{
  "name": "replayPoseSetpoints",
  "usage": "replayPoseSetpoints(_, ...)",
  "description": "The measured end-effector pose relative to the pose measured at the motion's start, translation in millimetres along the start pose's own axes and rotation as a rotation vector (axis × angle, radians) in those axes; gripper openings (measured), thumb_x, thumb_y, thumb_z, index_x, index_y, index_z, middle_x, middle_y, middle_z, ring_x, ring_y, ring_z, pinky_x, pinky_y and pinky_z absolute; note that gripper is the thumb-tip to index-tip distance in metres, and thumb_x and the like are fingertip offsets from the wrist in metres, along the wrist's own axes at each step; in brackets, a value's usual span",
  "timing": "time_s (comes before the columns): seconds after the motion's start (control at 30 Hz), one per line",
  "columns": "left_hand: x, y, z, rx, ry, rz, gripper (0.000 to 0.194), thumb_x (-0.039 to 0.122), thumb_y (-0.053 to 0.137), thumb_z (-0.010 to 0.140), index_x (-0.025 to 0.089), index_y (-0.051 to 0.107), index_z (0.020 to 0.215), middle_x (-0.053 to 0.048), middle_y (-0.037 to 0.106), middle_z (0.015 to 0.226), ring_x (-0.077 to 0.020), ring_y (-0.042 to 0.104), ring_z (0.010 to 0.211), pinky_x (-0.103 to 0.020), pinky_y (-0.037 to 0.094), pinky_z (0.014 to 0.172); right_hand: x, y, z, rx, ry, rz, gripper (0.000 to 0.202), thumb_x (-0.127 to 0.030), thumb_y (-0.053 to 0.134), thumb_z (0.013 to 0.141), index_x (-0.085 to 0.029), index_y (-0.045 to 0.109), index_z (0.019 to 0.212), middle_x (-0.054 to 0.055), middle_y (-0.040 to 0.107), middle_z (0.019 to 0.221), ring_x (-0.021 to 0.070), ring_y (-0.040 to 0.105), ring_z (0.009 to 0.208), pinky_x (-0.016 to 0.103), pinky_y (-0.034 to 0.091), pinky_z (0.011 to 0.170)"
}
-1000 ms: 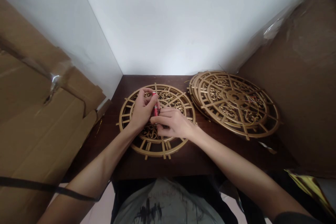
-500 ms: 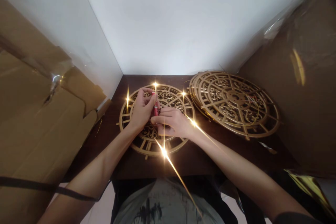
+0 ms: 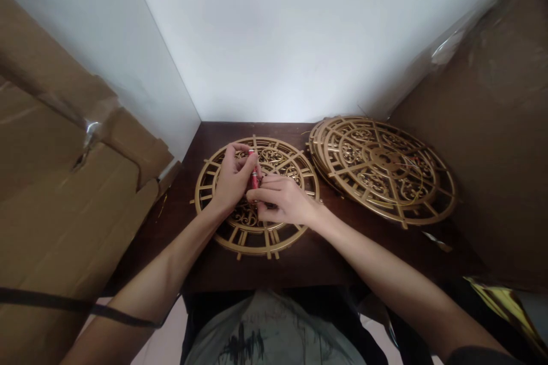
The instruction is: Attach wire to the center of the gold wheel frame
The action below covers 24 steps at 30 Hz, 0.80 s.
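A gold, clock-like openwork ring (image 3: pixel 240 251) with scrollwork inside lies flat on the dark table below both my hands. My left hand (image 3: pixel 233 177) is closed over the ring's middle, thumb and fingers pinching slim red batteries (image 3: pixel 254 180); the thumb hides part of them, so I cannot tell how many there are. From the right, my right hand (image 3: pixel 280 199) comes in with curled, pinched fingers against the batteries' lower end. Whatever small thing it pinches is hidden. No lights glow on the ring's rim.
Several similar gold rings (image 3: pixel 385 162) lie stacked at the right, with thin wires on top. Cardboard (image 3: pixel 55 182) stands at the left and more cardboard (image 3: pixel 479 142) at the right. A white wall (image 3: pixel 291 40) closes off the back. A small shiny scrap (image 3: pixel 436 241) lies at the right.
Several bright warm lights around the front ring's rim were lit half a second ago and are now dark. Both hands have stayed almost where they were.
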State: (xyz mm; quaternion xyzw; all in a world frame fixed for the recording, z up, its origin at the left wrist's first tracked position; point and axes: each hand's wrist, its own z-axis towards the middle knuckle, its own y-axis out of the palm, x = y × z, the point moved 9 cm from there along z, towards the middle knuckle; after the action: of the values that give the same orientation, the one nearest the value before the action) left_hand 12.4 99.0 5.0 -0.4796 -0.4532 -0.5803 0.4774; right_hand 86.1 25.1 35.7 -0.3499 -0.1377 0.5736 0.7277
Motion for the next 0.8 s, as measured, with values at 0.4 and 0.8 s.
replayPoseSetpoints(0.4, -0.6, 1.9, -0.6, -0.008, -0.021, 0.001, 0.024, 0.03, 0.057, 0.083, 0.02, 0.037, 0.092, 0.007, 0.055, 0.055, -0.0049, 0.045, 0.039, -0.015, 0.037, 0.042, 0.4, 1.1, 0.8, -0.032, 0.028, 0.012, 0.021, -0.011, 0.045, 0.078, -0.015, 0.063, 0.089, 0.001, 0.06, 0.067, 0.0124, 0.052, 0.064, 0.027, 0.049, 0.071)
replayPoseSetpoints(0.8, -0.3, 1.5, -1.9, -0.003, -0.009, -0.034, 0.024, 0.031, 0.056, 0.084, 0.021, 0.036, 0.091, 0.006, 0.055, 0.055, -0.0057, 0.044, 0.037, -0.016, 0.035, 0.039, 2.3, 6.3, -2.0, -0.005, 0.002, -0.018, 0.02, -0.012, 0.045, 0.08, -0.015, 0.062, 0.089, 0.003, 0.066, 0.07, 0.0132, 0.057, 0.068, 0.029, 0.052, 0.073)
